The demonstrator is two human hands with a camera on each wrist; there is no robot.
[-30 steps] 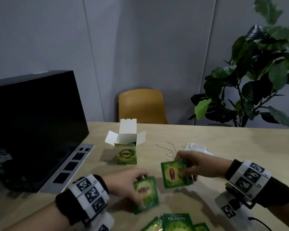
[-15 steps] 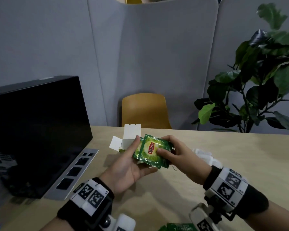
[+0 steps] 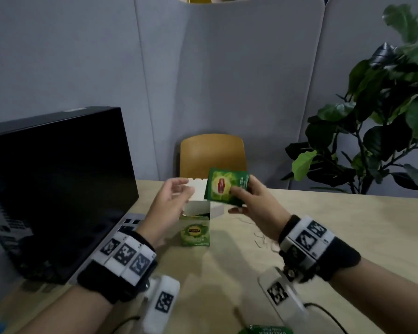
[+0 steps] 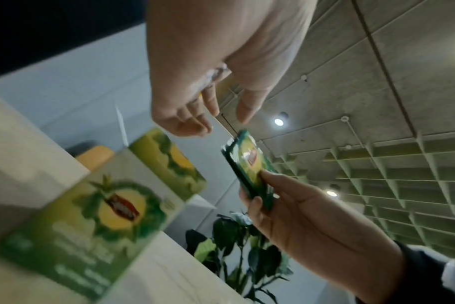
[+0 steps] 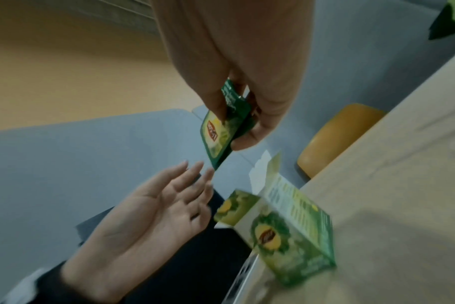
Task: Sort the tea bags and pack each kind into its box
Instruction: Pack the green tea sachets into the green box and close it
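Observation:
My right hand (image 3: 246, 196) pinches a small stack of green tea bags (image 3: 223, 186) between thumb and fingers, held upright just above and right of the open green tea box (image 3: 195, 233). The same tea bags (image 5: 222, 127) show in the right wrist view, as does the box (image 5: 286, 234) with its flaps up. My left hand (image 3: 171, 201) hovers empty beside the box's left side, fingers relaxed and spread, palm toward the tea bags (image 4: 249, 162). More green tea bags (image 3: 268, 330) lie at the near table edge.
An open laptop (image 3: 53, 184) with a dark screen stands close on the left. White paper and thin strings (image 3: 258, 237) lie on the table right of the box. A yellow chair (image 3: 212, 155) and a leafy plant (image 3: 384, 121) stand behind the table.
The two hands brought their tea bags together over the box. The right hand now holds the stack alone, raised slightly, and the left hand has let go and drawn left.

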